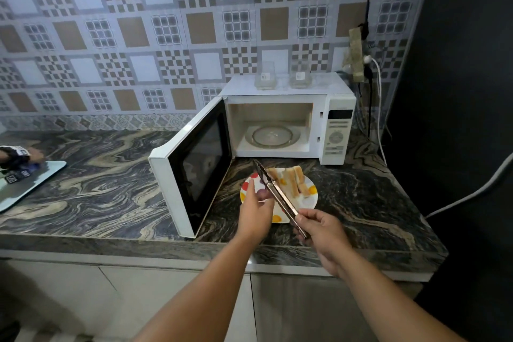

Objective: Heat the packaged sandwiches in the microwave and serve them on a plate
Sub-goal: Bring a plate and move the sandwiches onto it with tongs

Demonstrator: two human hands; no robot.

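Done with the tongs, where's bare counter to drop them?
Bare marble counter lies right of the polka-dot plate, toward the grey cable. Another wide patch runs left of the microwave door. Between door and plate it is crowded.

Both hands reach forward: left hand [254,209] open-fingered, right hand [322,233] curled in a grip

No lettering is legible, not even on the microwave [288,119].

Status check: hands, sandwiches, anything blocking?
Right hand grips tongs; left hand open over plate. Sandwiches plated. Microwave door open, cavity empty.
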